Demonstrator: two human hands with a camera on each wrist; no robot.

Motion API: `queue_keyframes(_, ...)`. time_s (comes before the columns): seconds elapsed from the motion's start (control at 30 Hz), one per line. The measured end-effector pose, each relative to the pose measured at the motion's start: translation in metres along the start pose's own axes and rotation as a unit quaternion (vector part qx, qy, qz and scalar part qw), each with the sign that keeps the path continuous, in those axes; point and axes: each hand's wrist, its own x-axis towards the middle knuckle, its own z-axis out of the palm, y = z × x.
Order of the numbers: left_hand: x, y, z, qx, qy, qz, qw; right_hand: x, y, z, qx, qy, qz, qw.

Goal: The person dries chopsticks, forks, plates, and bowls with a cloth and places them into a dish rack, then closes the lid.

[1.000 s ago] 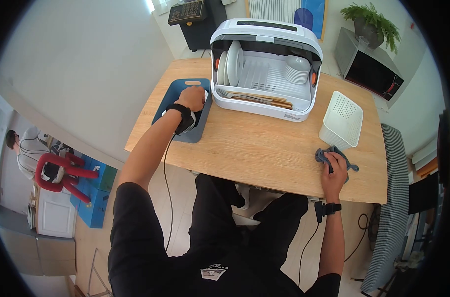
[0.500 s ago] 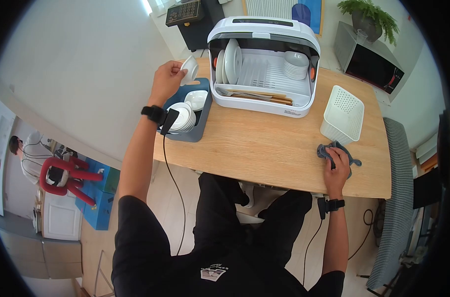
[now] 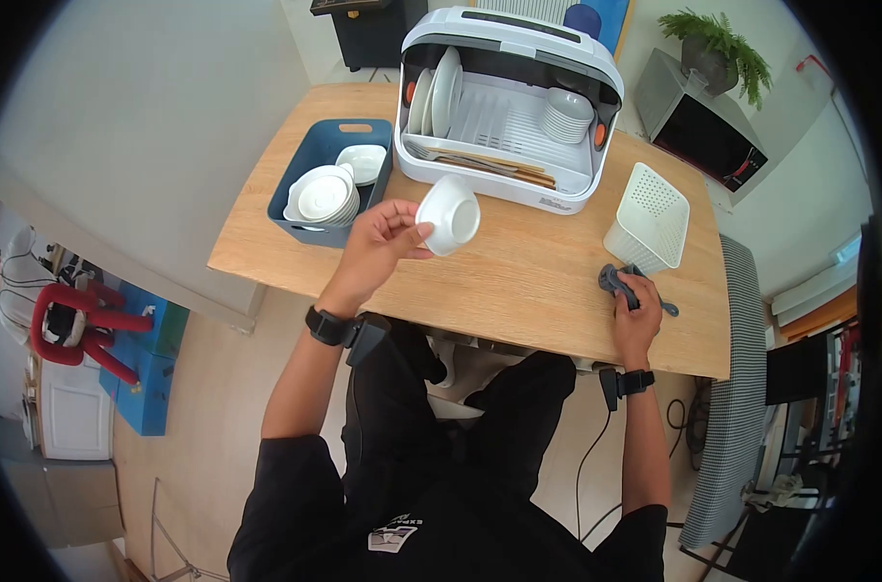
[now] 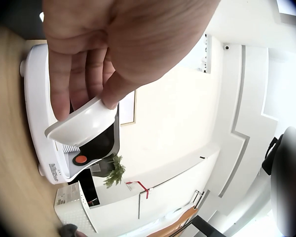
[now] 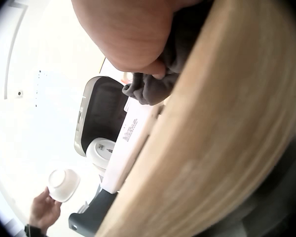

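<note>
A small white bowl (image 3: 449,215) is tilted in the air over the front of the table, its underside facing the head camera. My left hand (image 3: 375,247) pinches its rim between thumb and fingers, which the left wrist view shows close up. To the left stands a blue-grey bin (image 3: 307,150) holding a stack of white bowls (image 3: 326,196) and a white square dish (image 3: 363,163). At the table's right side my right hand (image 3: 639,308) grips a bunched dark grey cloth (image 3: 612,279) on the tabletop.
A white dish cabinet (image 3: 548,201) with its lid raised stands at the back, holding upright plates (image 3: 448,92), stacked small bowls (image 3: 567,114) and chopsticks with cutlery (image 3: 485,163). A white perforated basket (image 3: 652,215) sits right of it. Beyond are a microwave (image 3: 698,126) and a plant (image 3: 718,48).
My left hand came up out of the bin with the bowl, then carried it rightward and toward me, in front of the cabinet. My right hand stays on the cloth.
</note>
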Motion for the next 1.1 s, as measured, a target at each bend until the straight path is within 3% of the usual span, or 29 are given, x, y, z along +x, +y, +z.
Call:
queue_keyframes(0.1, -0.016, -0.022, 0.019, -0.038, -0.013, -0.015, 0.999, 0.013, -0.029, 0.001, 0.090, -0.021, 0.035, 0.995)
queue_keyframes(0.17, -0.022, -0.039, 0.032, -0.066, -0.048, -0.021, 0.996, 0.019, -0.064, 0.005, 0.135, -0.060, -0.021, 0.989)
queue_keyframes(0.27, -0.034, -0.054, 0.052, -0.062, -0.085, -0.037, 0.994, 0.018, -0.106, 0.016, 0.176, -0.114, -0.036, 0.977)
queue_keyframes(0.57, -0.060, -0.044, 0.058, -0.094, -0.127, -0.085, 0.984, 0.007, -0.126, 0.026, 0.133, -0.077, -0.093, 0.984)
queue_keyframes(0.9, -0.058, -0.051, 0.070, -0.284, -0.050, -0.098, 0.952, -0.002, -0.129, 0.018, 0.108, -0.080, -0.072, 0.988)
queue_keyframes(0.97, -0.055, -0.052, 0.074, -0.317, -0.005, -0.067, 0.946, -0.004, -0.132, 0.018, 0.101, -0.099, -0.112, 0.984)
queue_keyframes(1.1, -0.049, -0.055, 0.076, -0.259, 0.032, -0.049, 0.964, -0.011, -0.140, 0.024, 0.115, -0.114, -0.157, 0.974)
